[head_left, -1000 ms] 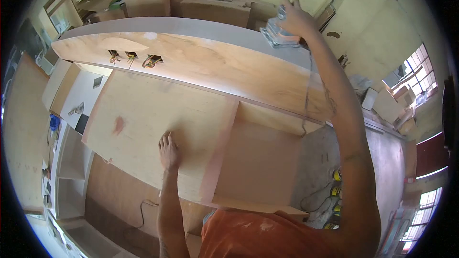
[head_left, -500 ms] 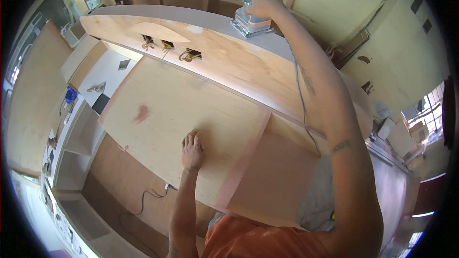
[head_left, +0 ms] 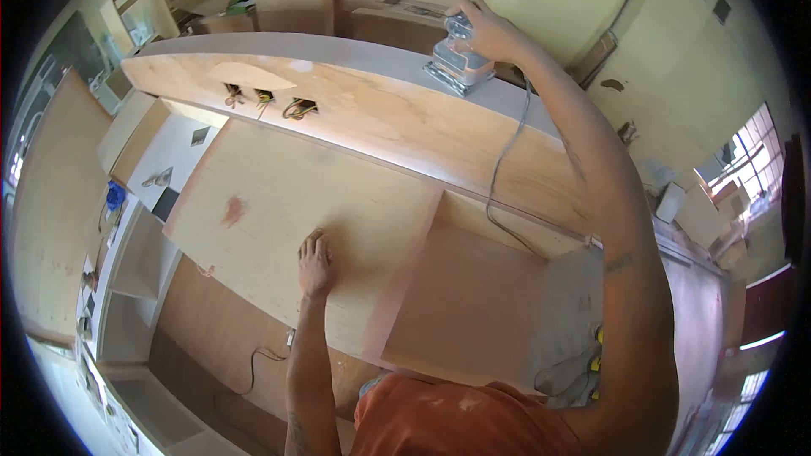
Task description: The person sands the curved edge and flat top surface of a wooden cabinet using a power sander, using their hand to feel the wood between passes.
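Note:
My right hand [head_left: 492, 34] is wrapped round the top of an electric sander [head_left: 460, 63], dusty and grey-blue. Its flat pad rests on the grey top edge [head_left: 338, 48] of a long curved wooden board [head_left: 380, 105]. From the sander a grey cord [head_left: 498, 177] hangs down across the board's face. Lower down, my left hand [head_left: 316, 267] lies palm-down on a pale plywood panel [head_left: 270, 173], fingers stretched forward and holding nothing. A reddish smudge [head_left: 232, 210] marks the panel to the left of this hand.
Coloured wires [head_left: 300, 108] poke from cut-outs in the curved board. Right of the panel is an open recess [head_left: 473, 287] with dark items at its right end. White shelving [head_left: 135, 270] stands at left. A black cable [head_left: 253, 365] lies on the brown surface below.
The sander and my right hand have slid right along the board's top edge. My left hand remains on the panel. The whole view has shifted a little.

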Demonstrator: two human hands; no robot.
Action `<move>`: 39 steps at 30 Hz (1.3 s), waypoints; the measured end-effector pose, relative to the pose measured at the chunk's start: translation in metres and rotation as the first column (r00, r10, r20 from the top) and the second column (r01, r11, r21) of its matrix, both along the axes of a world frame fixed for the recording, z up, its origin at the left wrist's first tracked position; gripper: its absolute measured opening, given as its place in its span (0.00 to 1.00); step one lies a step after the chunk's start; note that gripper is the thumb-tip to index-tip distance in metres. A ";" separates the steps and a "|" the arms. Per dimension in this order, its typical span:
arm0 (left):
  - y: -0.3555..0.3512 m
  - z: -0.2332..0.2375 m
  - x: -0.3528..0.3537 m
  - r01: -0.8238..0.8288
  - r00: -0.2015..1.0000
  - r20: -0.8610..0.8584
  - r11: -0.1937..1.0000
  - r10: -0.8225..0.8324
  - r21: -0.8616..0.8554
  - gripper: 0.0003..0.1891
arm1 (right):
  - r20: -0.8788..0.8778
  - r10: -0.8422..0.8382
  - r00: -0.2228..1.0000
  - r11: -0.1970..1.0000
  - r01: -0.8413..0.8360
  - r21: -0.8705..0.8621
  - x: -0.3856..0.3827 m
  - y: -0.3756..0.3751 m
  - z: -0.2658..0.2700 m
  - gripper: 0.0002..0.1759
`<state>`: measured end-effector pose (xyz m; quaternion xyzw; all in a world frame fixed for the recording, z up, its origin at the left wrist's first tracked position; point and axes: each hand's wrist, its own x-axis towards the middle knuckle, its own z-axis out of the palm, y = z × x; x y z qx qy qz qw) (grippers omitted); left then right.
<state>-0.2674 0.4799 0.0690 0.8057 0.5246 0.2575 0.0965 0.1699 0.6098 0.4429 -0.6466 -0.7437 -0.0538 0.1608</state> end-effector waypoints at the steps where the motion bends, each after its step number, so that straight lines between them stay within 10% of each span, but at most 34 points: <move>1: 0.000 0.000 0.000 -0.005 1.000 0.002 1.000 0.005 0.018 0.18 | 0.003 -0.018 1.000 1.000 0.018 0.002 0.014 -0.014 0.000 0.37; 18: 0.000 -0.001 0.004 -0.073 0.995 -0.069 0.997 0.070 -0.033 0.21 | 0.161 -0.688 0.707 0.721 0.691 0.045 0.116 -0.144 -0.002 0.44; 39: -0.003 -0.001 0.002 -0.051 0.997 -0.063 0.999 0.051 -0.001 0.21 | 0.163 -0.312 0.936 0.949 0.314 0.009 -0.114 0.101 -0.002 0.45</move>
